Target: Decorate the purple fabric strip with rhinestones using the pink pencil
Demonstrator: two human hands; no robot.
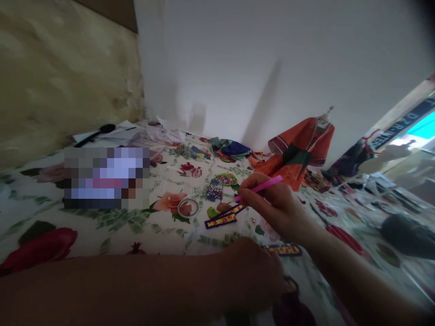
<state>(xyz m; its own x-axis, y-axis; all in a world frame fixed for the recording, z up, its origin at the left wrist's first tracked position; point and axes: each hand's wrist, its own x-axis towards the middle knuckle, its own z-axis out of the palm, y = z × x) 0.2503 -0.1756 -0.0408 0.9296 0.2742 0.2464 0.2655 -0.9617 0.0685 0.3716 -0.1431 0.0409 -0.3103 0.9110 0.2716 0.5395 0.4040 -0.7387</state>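
My right hand [272, 203] pinches a pink stick-like tool [268, 183], its lower tip close to a folded strip of yellow-and-red patterned trim [220, 221] with dark edges. Lower down, my left hand [254, 267] lies over the cloth with its fingers bent at another piece of the same trim [288, 250]; what its fingers hold is hidden. Beyond the trim are a small heap of shiny beads [215, 191] and a green-rimmed dish of coloured beads [226, 179]. A roll of tape [188, 208] lies left of them.
A small orange garment [302, 145] stands at the back right. Blue and green fabric [231, 147] lies near the wall. Red-handled scissors [345, 237] and a dark grey object [406, 235] are at the right. Papers [118, 135] lie at the back left, on the flowered tablecloth [136, 226].
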